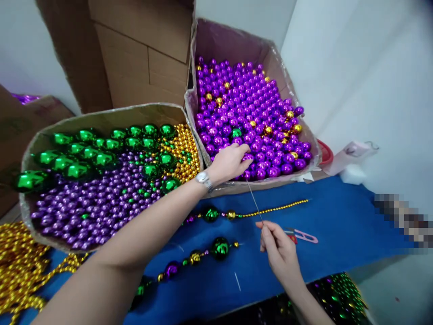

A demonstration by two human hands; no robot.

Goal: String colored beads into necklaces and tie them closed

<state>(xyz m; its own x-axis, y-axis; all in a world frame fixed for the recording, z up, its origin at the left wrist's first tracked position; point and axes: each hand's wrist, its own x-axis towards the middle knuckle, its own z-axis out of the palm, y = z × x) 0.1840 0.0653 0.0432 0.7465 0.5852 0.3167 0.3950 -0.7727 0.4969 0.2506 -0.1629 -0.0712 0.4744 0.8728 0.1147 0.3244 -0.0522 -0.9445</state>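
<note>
My left hand [232, 163] reaches over the front edge of a cardboard box [233, 37] full of shiny purple beads [248, 101]. Its thumb and fingers are slightly apart just above the beads, and nothing shows between them. A long thin needle [254, 202] is pinched between the thumb and fingers of my right hand [275, 243], its tip pointing up toward that box. On the blue cloth [338, 216] lie a strand ending in small gold beads [275, 210] and a second strand with large green, gold and purple balls [195, 257].
Left of the purple beads stands a lower box [111, 113] with green balls, purple beads and gold beads. Pink-handled thread snips [306, 235] lie beside my right hand. Gold bead chains [20, 253] pile up at far left. A red basin [324, 151] sits behind the table's right part.
</note>
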